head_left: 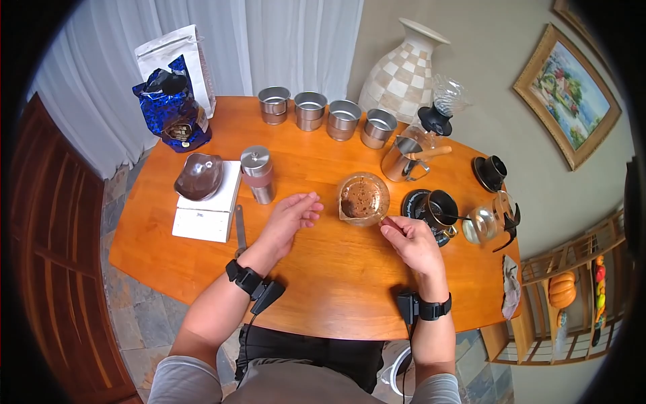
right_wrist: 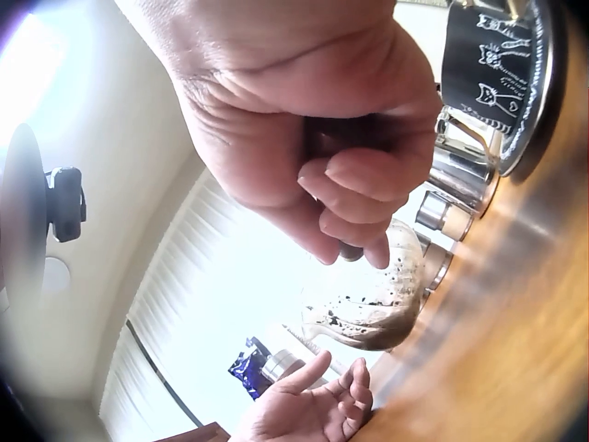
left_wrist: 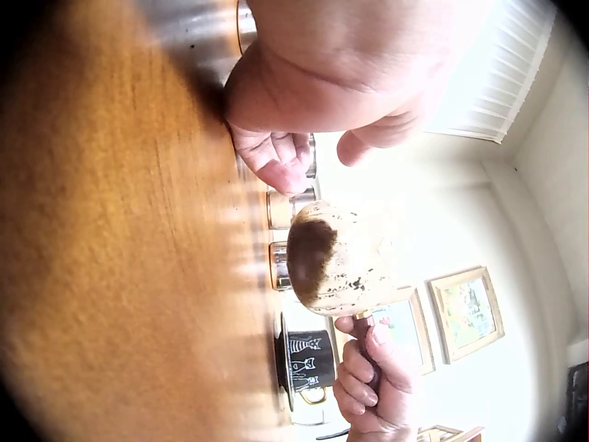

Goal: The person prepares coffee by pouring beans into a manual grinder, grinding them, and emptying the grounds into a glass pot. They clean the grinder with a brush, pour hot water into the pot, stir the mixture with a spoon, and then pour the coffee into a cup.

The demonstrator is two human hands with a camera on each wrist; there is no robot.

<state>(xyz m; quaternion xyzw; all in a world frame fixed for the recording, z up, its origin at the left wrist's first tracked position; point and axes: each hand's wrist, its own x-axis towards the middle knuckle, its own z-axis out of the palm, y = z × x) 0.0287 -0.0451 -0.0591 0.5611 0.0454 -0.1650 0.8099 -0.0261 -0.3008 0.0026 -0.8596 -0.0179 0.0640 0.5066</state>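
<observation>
My right hand [head_left: 414, 246] grips the dark brown handle [right_wrist: 331, 143] of a small spouted glass pot [head_left: 363, 195]. Dark brown liquid lies low in the pot [left_wrist: 317, 253], and dark specks cling to its glass wall. In both wrist views it is held up over the wooden table. My left hand [head_left: 291, 219] hovers left of the pot, holding nothing, its fingers [right_wrist: 345, 396] loosely bent. Right of the pot, a black cup with white cat drawings [left_wrist: 308, 359] stands on a black saucer [head_left: 412, 202], a spoon handle [head_left: 459, 217] sticking out.
Several metal cups [head_left: 310, 111] line the back edge. On the left are a grinder [head_left: 258, 176], a white scale [head_left: 202, 224] bearing a dark bowl [head_left: 199, 176], and a blue bag [head_left: 171, 111]. A steel pitcher [head_left: 402, 160] and glass server [head_left: 481, 225] stand right.
</observation>
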